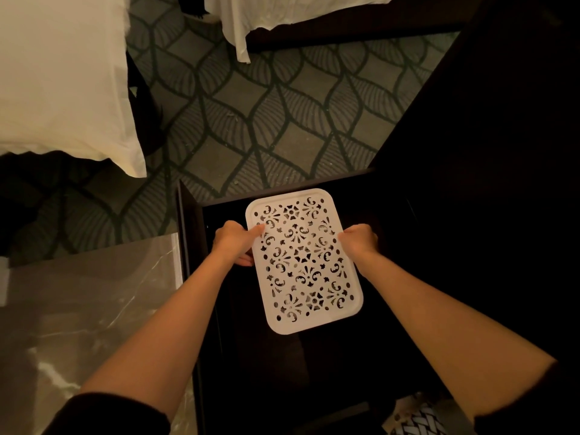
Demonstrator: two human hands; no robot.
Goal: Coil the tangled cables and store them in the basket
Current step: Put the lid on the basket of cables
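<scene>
Forearms bare, my left hand (233,243) and right hand (359,243) pinch the sides of a white pierced plastic basket (314,324) above a dark drawer (345,356).

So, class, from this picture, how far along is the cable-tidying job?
Done: nothing visible; no cables, coiled or tangled, are in view. In hand: the left hand and right hand grip the white cut-out basket by its long sides above dark furniture. Left: coiling and storing the cables.
</scene>
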